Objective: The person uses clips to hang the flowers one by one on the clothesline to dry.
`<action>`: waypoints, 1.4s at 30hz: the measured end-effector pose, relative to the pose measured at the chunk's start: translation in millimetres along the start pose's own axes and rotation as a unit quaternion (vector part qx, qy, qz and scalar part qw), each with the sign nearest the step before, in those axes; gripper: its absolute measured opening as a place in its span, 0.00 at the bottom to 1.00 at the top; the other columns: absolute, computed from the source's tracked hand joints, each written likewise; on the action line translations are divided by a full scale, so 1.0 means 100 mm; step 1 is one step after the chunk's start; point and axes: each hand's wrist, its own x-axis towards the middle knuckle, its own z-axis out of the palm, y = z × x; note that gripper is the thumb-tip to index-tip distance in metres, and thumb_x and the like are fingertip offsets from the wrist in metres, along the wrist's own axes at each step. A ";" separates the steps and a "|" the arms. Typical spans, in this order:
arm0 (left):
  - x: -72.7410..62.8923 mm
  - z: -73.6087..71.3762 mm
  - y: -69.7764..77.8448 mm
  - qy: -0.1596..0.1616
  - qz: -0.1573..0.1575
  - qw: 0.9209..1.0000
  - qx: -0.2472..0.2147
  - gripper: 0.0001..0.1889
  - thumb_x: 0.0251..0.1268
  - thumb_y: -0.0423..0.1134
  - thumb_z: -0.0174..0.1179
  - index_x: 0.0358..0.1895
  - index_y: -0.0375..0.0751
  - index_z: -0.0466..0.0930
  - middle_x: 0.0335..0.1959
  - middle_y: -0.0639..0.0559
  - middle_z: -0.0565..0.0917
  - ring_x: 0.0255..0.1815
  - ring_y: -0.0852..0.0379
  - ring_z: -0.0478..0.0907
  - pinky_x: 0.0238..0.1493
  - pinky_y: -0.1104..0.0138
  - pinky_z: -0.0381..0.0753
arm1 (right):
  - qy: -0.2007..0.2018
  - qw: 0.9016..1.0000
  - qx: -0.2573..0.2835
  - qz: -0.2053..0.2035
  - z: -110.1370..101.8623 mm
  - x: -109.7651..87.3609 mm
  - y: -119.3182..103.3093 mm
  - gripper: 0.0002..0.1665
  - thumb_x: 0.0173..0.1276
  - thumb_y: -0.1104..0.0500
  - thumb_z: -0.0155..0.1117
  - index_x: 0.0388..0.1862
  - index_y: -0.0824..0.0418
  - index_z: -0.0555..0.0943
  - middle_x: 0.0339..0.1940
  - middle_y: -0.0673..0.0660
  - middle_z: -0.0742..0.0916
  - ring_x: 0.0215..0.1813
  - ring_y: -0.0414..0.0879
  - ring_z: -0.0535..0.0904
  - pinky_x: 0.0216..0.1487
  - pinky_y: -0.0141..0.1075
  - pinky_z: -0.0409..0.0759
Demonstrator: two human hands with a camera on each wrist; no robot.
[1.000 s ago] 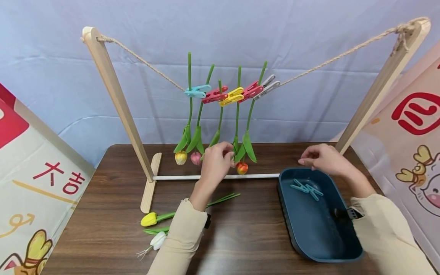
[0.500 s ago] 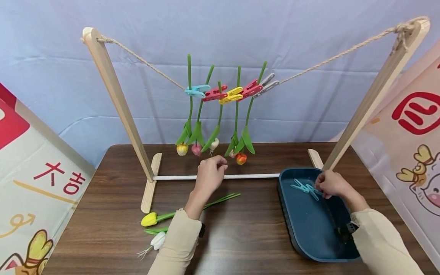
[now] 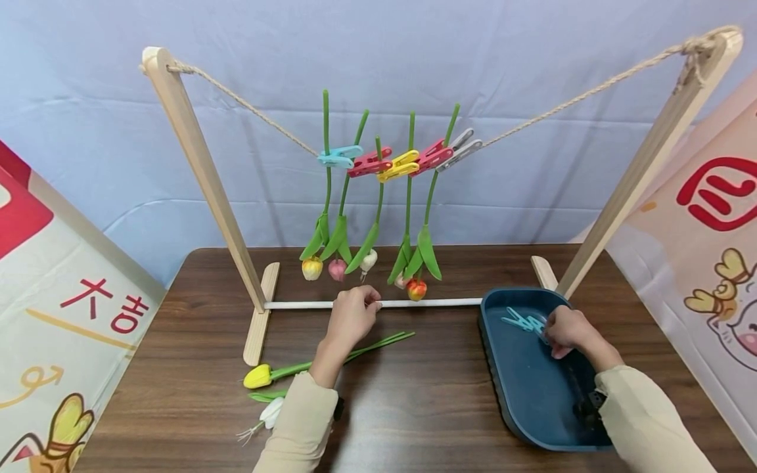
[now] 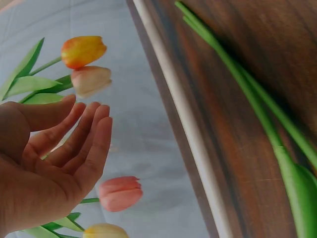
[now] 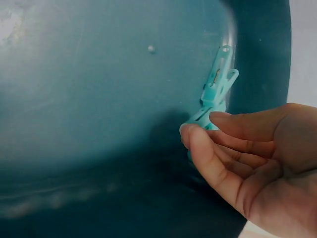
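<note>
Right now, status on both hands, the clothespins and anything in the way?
Left hand empty near hanging flowers. Right hand at blue clothespins in tray, grip unclear. No obstruction visible.

Teal clothespin (image 5: 202, 115) — partly behind right fingers (image 5: 205, 157), yellow bloom (image 4: 105, 231) — cut off below

Tulips (image 3: 416, 290) hang heads-down from clothespins (image 3: 370, 163) on a rope (image 3: 550, 113) between two posts (image 3: 204, 177), a cloth backdrop (image 3: 532, 39) behind. Before them is a left hand (image 3: 353, 314); loose tulips (image 3: 257, 376) lie front left on the table (image 3: 437, 407). At right, a right hand (image 3: 569, 330) reaches into a tray (image 3: 526, 401), beside loose clothespins (image 3: 516, 319) near its far end.
</note>
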 end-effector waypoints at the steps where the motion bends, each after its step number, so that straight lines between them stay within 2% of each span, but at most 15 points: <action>1: -0.01 0.01 -0.01 -0.004 -0.002 1.000 0.002 0.02 0.54 0.30 0.62 0.30 0.35 0.82 0.22 0.51 0.81 0.27 0.51 0.78 0.31 0.59 0.75 | -0.001 1.000 -0.004 0.000 0.01 0.00 0.01 0.10 0.58 0.74 0.52 0.18 0.70 0.74 0.10 0.54 0.77 0.13 0.43 0.77 0.18 0.34 0.77; 13: -0.03 0.06 -0.10 -0.032 -0.012 0.999 0.017 0.02 0.54 0.31 0.62 0.30 0.36 0.82 0.21 0.52 0.81 0.26 0.52 0.78 0.32 0.60 0.75 | -0.011 1.000 -0.009 -0.002 0.05 -0.01 0.00 0.13 0.57 0.75 0.53 0.15 0.67 0.73 0.08 0.53 0.76 0.11 0.41 0.75 0.17 0.34 0.77; 19: -0.05 0.07 -0.10 -0.035 -0.005 0.999 0.014 0.02 0.53 0.31 0.63 0.30 0.36 0.82 0.21 0.52 0.80 0.25 0.54 0.77 0.31 0.62 0.74 | -0.005 1.000 -0.003 -0.022 -0.02 -0.06 -0.04 0.11 0.52 0.75 0.50 0.14 0.69 0.74 0.07 0.53 0.77 0.10 0.41 0.75 0.16 0.34 0.76; 22: -0.07 0.09 -0.09 -0.038 -0.004 0.999 0.016 0.02 0.54 0.32 0.63 0.29 0.37 0.81 0.21 0.53 0.81 0.25 0.55 0.77 0.31 0.62 0.74 | -0.005 0.999 0.006 -0.045 -0.08 -0.08 -0.10 0.10 0.53 0.75 0.49 0.16 0.71 0.75 0.07 0.54 0.77 0.10 0.43 0.76 0.16 0.36 0.77; 23: -0.07 0.10 -0.09 -0.039 -0.002 0.999 0.017 0.02 0.54 0.33 0.63 0.29 0.37 0.81 0.21 0.54 0.81 0.25 0.55 0.77 0.31 0.62 0.74 | -0.009 0.998 0.006 -0.065 -0.10 -0.08 -0.11 0.11 0.54 0.75 0.48 0.17 0.71 0.75 0.07 0.54 0.77 0.10 0.43 0.76 0.15 0.36 0.76; 27: -0.09 0.13 -0.02 -0.038 0.014 0.999 0.019 0.02 0.53 0.33 0.63 0.28 0.37 0.81 0.22 0.53 0.81 0.26 0.55 0.78 0.31 0.62 0.74 | -0.021 0.992 -0.006 -0.120 -0.17 -0.12 -0.31 0.14 0.59 0.73 0.47 0.17 0.68 0.75 0.08 0.53 0.77 0.11 0.45 0.75 0.15 0.37 0.76; 31: -0.10 0.16 0.09 -0.045 0.032 0.998 0.019 0.02 0.54 0.33 0.63 0.29 0.38 0.81 0.24 0.53 0.82 0.26 0.55 0.78 0.31 0.62 0.75 | -0.028 0.987 -0.033 -0.157 -0.17 -0.20 -0.64 0.16 0.63 0.71 0.49 0.16 0.64 0.75 0.10 0.52 0.76 0.12 0.46 0.75 0.16 0.37 0.74; 38: -0.13 0.21 0.33 -0.063 0.085 0.994 0.027 0.03 0.56 0.35 0.62 0.32 0.40 0.82 0.27 0.53 0.83 0.32 0.55 0.79 0.35 0.64 0.75 | -0.064 0.970 -0.054 -0.228 -0.01 -0.28 -1.11 0.16 0.65 0.71 0.49 0.18 0.64 0.75 0.13 0.51 0.76 0.13 0.44 0.74 0.17 0.34 0.71; 42: -0.15 0.20 0.45 -0.085 0.122 0.989 0.028 0.06 0.59 0.36 0.61 0.36 0.40 0.82 0.29 0.54 0.83 0.29 0.60 0.77 0.35 0.68 0.74 | -0.077 0.962 -0.055 -0.254 0.09 -0.32 -1.31 0.17 0.63 0.73 0.50 0.17 0.61 0.74 0.13 0.51 0.76 0.12 0.41 0.72 0.17 0.33 0.71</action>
